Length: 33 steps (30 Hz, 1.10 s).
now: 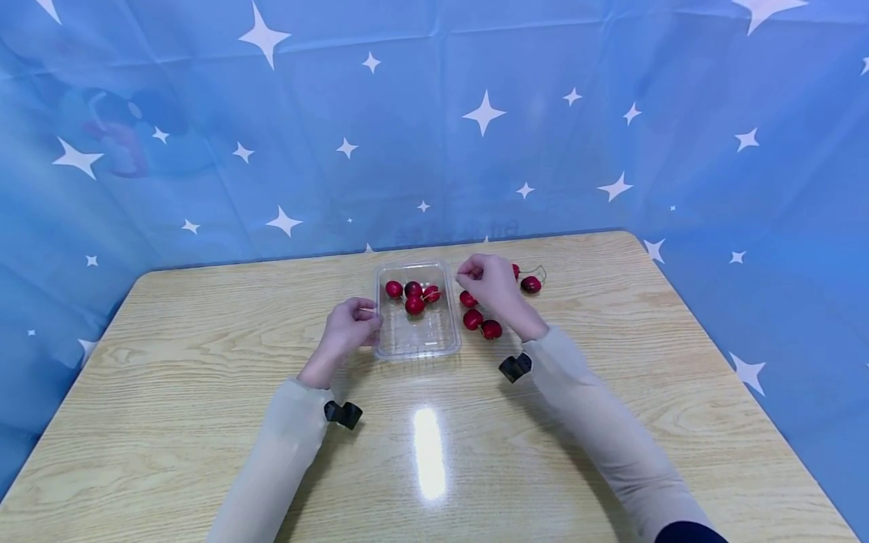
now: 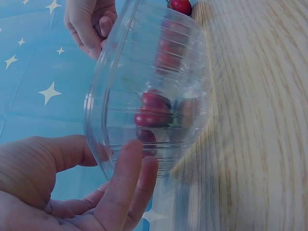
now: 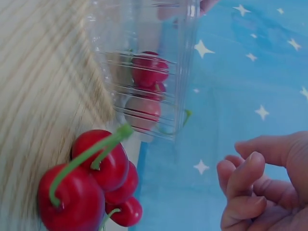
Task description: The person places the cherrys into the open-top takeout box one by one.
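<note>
Pale sleeves (image 1: 271, 460) come closest to my head view, with a black mount (image 1: 343, 414) at each wrist. At the far end of one, the left hand (image 1: 348, 328) holds the box (image 1: 421, 343) by its left side, fingers bent and a little spread, one at the rim and others against the outer wall. Four cherries (image 1: 415, 305) sit in the box, bunched toward its far half.

Just past the box's right rim I see the right hand (image 1: 490, 283) raised, fingers loosely curled, thumb and forefinger close together; nothing shows between them, though I cannot tell whether the tips touch. Under and around that hand, loose cherries (image 1: 492, 329) lie on the table (image 1: 170, 362) right of the box; I count five, one partly hidden, some with green stems. Beyond the table's far edge hangs a blue cloth (image 1: 407, 98) with white stars.
</note>
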Available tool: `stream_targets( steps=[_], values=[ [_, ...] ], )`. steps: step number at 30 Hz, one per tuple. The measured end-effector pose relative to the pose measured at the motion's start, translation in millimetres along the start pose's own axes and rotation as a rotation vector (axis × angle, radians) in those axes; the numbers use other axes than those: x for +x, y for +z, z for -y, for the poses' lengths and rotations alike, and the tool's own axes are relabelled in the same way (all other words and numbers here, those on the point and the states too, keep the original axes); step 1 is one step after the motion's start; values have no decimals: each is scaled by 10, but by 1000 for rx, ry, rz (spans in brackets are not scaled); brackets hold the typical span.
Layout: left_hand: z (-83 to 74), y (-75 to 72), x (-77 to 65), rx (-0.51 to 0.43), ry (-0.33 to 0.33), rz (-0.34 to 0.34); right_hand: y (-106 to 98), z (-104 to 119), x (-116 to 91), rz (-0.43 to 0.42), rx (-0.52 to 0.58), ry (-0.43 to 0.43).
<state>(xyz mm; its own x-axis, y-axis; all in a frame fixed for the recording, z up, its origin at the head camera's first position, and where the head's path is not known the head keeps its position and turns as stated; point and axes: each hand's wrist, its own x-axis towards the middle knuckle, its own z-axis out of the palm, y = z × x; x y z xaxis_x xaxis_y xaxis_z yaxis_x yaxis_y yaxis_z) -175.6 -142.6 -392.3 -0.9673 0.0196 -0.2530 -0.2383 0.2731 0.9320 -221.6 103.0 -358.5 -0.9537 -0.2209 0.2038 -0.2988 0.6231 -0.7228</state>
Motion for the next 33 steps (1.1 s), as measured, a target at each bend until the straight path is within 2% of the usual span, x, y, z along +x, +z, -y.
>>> stream_targets(
  steps=[8,14,21,27,33],
  values=[
    [2,2,1,-10,-7,1,-103,-1,-112,-5,-11,10],
    [-5,2,-2,-8,-13,-6,-142,-54,-195,-32,-21,-38],
    [-16,5,-11,-1,-10,-5,-177,-146,-309,-25,-33,-41],
    [-21,8,-13,-4,-9,-4,-189,-228,-388,-41,-39,-79],
    [-23,7,-12,-14,-10,-2,-200,-281,-475,-14,-20,-84]
  ],
)
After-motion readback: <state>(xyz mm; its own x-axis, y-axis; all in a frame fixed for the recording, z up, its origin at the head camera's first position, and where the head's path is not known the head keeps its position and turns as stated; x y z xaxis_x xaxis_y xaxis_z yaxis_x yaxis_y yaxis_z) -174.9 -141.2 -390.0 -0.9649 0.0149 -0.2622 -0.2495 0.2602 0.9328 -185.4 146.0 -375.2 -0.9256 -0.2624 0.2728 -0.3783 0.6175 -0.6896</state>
